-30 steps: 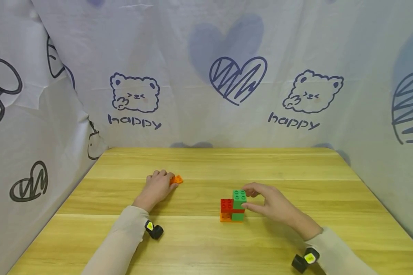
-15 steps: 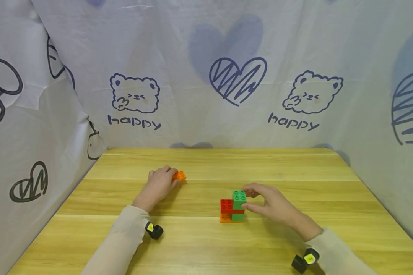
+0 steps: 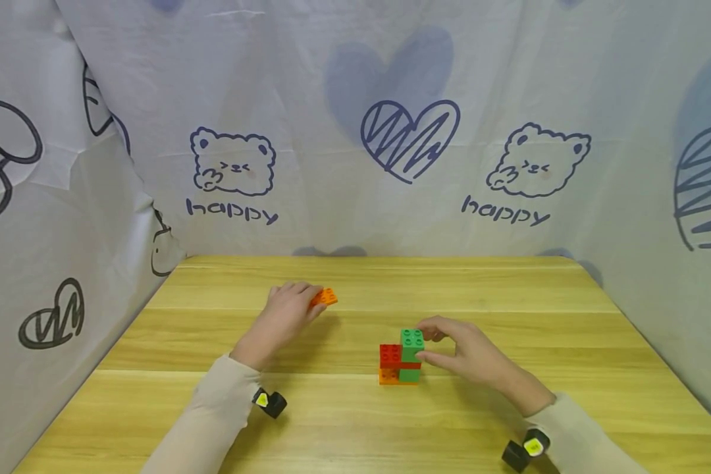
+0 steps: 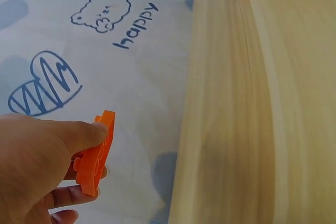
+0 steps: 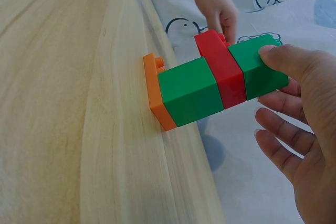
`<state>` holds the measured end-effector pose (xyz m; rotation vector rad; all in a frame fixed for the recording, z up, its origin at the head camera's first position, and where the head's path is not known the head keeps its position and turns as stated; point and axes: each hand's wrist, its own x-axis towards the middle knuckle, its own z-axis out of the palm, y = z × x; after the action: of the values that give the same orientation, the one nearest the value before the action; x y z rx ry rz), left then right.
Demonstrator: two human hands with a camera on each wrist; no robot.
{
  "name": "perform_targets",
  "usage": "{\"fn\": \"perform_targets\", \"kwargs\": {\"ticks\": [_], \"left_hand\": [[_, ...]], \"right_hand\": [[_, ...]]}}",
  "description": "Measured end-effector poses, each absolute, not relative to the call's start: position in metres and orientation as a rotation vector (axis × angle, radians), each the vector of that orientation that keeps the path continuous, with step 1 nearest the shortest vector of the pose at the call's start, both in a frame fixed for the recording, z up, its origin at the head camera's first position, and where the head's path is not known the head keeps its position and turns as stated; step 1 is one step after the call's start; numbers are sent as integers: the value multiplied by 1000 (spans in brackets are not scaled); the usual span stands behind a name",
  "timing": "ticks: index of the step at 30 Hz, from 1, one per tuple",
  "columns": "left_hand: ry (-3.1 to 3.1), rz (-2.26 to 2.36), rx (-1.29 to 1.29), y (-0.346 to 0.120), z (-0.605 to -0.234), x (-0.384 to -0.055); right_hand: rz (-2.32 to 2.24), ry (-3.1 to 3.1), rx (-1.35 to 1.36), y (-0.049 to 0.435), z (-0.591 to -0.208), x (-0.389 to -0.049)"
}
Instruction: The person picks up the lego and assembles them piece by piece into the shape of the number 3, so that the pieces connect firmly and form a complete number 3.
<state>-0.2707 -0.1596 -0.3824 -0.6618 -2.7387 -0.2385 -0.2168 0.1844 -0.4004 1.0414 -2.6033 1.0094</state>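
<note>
My left hand (image 3: 283,315) pinches a flat orange toy brick (image 4: 96,158) between thumb and fingers, with the brick raised off the table. Right of it stands a small stack. At its base is a flat orange brick (image 5: 156,95), then a green block (image 5: 191,93), a flat red brick (image 5: 224,72) and a second green block (image 3: 412,338) on top. My right hand (image 3: 471,349) holds that upper green block, thumb on one face and index finger on the far side. The red brick overhangs the base toward the left, its studs bare there.
The wooden table (image 3: 355,421) carries the stack near its middle. A white cloth (image 3: 320,164) printed with bears and hearts hangs behind and along the sides. Black wrist cameras (image 3: 269,401) sit on both sleeves.
My left hand has lifted the orange brick and carried it to the right and away from me. The right hand and the stack have stayed in place.
</note>
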Motion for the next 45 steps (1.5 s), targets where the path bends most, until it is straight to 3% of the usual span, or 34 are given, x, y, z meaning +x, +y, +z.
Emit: {"fn": "perform_targets", "kwargs": {"ticks": [32, 45], "left_hand": [[-2514, -461, -1072, -116, -343, -225], [-2504, -481, -1209, -92, -340, -220]], "right_hand": [[1025, -2606, 1030, 183, -399, -217], [1118, -2654, 997, 182, -401, -217]]}}
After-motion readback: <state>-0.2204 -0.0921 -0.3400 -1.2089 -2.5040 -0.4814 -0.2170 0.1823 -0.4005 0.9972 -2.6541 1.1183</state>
